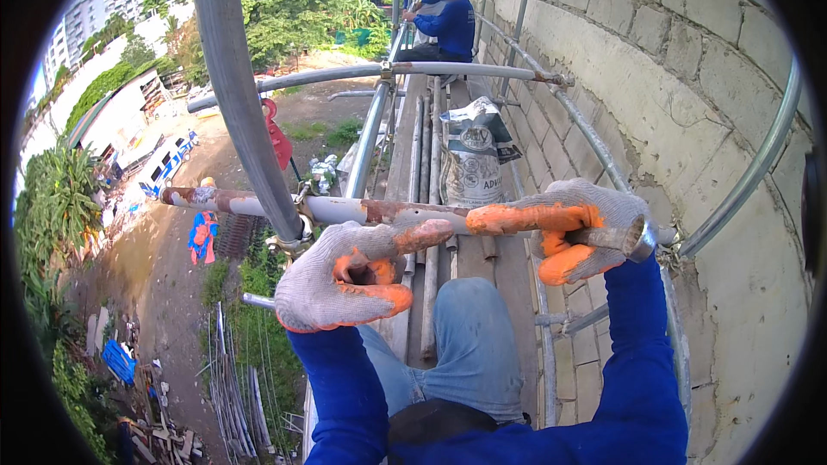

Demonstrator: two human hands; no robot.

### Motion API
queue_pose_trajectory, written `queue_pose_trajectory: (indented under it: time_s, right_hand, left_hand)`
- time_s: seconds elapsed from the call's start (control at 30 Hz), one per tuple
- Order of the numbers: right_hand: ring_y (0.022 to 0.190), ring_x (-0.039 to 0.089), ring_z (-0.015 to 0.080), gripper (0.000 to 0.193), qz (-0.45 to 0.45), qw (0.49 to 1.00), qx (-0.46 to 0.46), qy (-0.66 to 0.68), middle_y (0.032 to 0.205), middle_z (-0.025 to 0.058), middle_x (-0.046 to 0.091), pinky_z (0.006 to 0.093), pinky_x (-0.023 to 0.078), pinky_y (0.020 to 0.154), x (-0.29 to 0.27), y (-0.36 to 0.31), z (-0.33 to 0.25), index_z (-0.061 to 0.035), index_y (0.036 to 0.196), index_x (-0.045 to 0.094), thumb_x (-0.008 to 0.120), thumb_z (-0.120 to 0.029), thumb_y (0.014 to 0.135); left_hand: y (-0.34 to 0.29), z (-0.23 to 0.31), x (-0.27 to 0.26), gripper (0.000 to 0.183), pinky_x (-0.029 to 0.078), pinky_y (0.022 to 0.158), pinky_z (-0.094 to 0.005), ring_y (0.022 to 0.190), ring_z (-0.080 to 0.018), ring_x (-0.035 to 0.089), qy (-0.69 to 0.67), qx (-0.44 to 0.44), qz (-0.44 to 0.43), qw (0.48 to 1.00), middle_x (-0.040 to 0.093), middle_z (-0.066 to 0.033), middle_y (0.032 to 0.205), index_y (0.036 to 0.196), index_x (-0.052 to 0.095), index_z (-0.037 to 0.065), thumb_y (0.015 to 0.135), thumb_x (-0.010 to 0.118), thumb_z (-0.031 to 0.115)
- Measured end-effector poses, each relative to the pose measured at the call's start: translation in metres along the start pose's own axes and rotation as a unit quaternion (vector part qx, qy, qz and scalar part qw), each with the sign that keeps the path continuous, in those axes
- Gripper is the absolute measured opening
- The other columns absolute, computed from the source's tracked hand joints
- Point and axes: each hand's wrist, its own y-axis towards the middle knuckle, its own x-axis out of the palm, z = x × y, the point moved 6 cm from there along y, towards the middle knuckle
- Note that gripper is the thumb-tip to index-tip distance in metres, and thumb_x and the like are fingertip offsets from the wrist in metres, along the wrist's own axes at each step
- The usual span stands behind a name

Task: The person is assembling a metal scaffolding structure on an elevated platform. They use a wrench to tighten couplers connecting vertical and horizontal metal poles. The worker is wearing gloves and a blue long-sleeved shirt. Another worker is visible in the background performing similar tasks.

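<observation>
Both my hands wear grey knit gloves with orange-coated palms, worn bare in places. My left hand (345, 277) is just below a paint-flaked horizontal scaffold tube (401, 212), its index finger stretched right and its thumb apart. Nothing shows in its hollow palm. Facing it, my right hand (573, 228) points its index finger left, the two fingertips close together. Between its fingers and thumb lies a short tool with a brownish shaft and round metal end (639, 238); its exact kind cannot be made out. A coupler (295, 239) joins the tube to an upright pole (241, 86).
A printed white sack (472, 155) stands on the planks beyond my hands, beside several loose pipes (428, 293). A block wall (689, 52) rises on the right. Farther along, a co-worker in blue (452, 26) sits, with another person behind. The ground (146, 267) lies far below on the left.
</observation>
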Motion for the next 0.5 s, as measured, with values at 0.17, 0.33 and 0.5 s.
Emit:
queue_pose_trajectory:
  time_s: [0.17, 0.33, 0.5]
  right_hand:
    - [0.066, 0.047, 0.0095, 0.076, -0.034, 0.997, -0.065, -0.021, 0.075, -0.0047, 0.057, 0.0289, 0.04, 0.06, 0.004, 0.014, -0.01, -0.0019, 0.144, 0.061, 0.091, -0.028, 0.08]
    - [0.069, 0.049, 0.0089, 0.068, 0.027, 0.999, -0.014, 0.017, 0.077, -0.0053, 0.059, 0.0284, 0.042, 0.063, 0.004, 0.008, -0.004, -0.0004, 0.134, 0.066, 0.093, -0.027, 0.077]
    - [0.073, 0.055, 0.0084, 0.066, 0.033, 0.998, 0.047, 0.03, 0.082, -0.0023, 0.065, 0.0276, 0.047, 0.065, -0.002, -0.003, 0.007, 0.001, 0.125, 0.07, 0.098, -0.023, 0.07]
  left_hand:
    - [0.002, 0.002, 0.004, 0.066, 0.053, 0.069, -0.0261, 0.08, -0.0112, 0.067, -0.015, -0.019, -0.04, 0.999, 0.074, -0.0052, 0.09, 0.109, 0.075, -0.004, 0.054, 0.103, 0.018]
    - [0.005, 0.004, -0.003, 0.067, 0.05, 0.069, -0.0242, 0.079, -0.0082, 0.062, 0.001, -0.046, -0.082, 0.996, 0.072, -0.0027, 0.091, 0.121, 0.075, -0.001, 0.061, 0.101, 0.017]
    - [0.003, -0.001, -0.004, 0.071, 0.055, 0.072, -0.0268, 0.082, -0.0123, 0.068, -0.002, -0.003, -0.029, 1.0, 0.074, -0.0059, 0.092, 0.113, 0.075, -0.003, 0.055, 0.104, 0.025]
